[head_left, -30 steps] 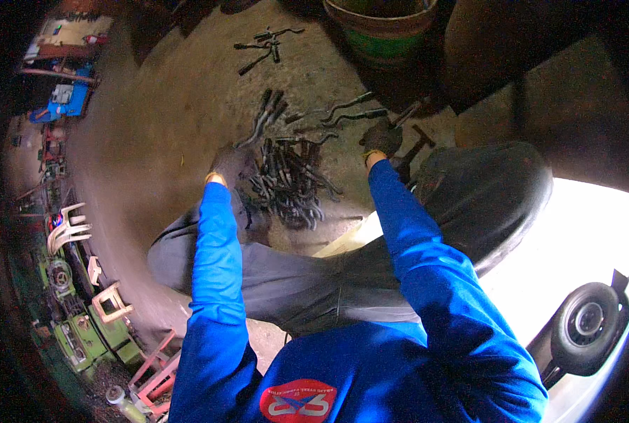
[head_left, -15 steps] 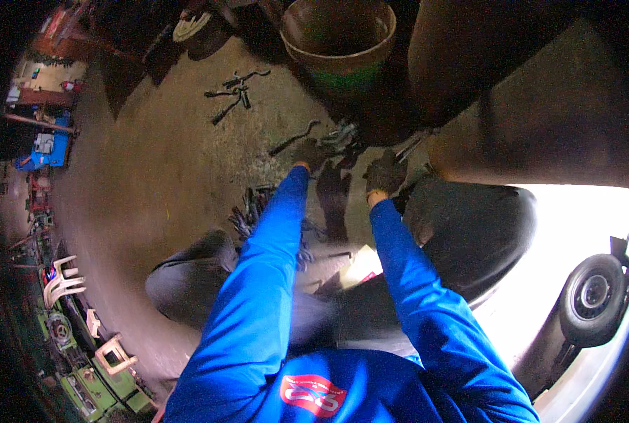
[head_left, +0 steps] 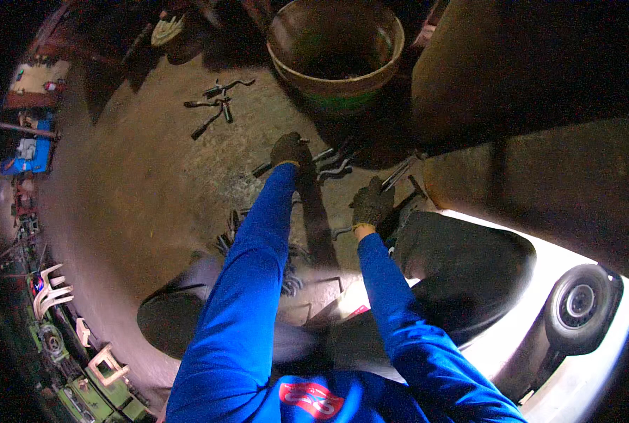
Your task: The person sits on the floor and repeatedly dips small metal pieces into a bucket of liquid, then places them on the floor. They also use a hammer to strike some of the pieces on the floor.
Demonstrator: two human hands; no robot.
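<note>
My left hand (head_left: pixel 287 149), in a dark work glove, is closed over a bent metal rod (head_left: pixel 261 170) on the floor. The rod's thick dark end sticks out beside the wrist, and its thin tip shows past the fingers. Just right of it lie several loose bent rods (head_left: pixel 337 168), partly in shadow. My right hand (head_left: pixel 372 206), gloved too, is closed around a straight-looking metal rod (head_left: pixel 399 173) that points up and to the right; whether it is one piece or two I cannot tell. Below my left forearm, a pile of similar rods (head_left: pixel 228 229) is partly hidden.
A large round bucket (head_left: pixel 335 83) stands ahead. Several bent rods (head_left: pixel 219 104) lie apart at the far left. A big dark curved surface (head_left: pixel 526 166) borders the right side. Beyond my right knee stands a wheel (head_left: pixel 578 303); machines and a plastic chair (head_left: pixel 50 289) line the left.
My left hand has shifted left, from beside the loose rods onto the single bent rod. My right hand has come slightly nearer, still holding its rod. The whole view has shifted a little.
</note>
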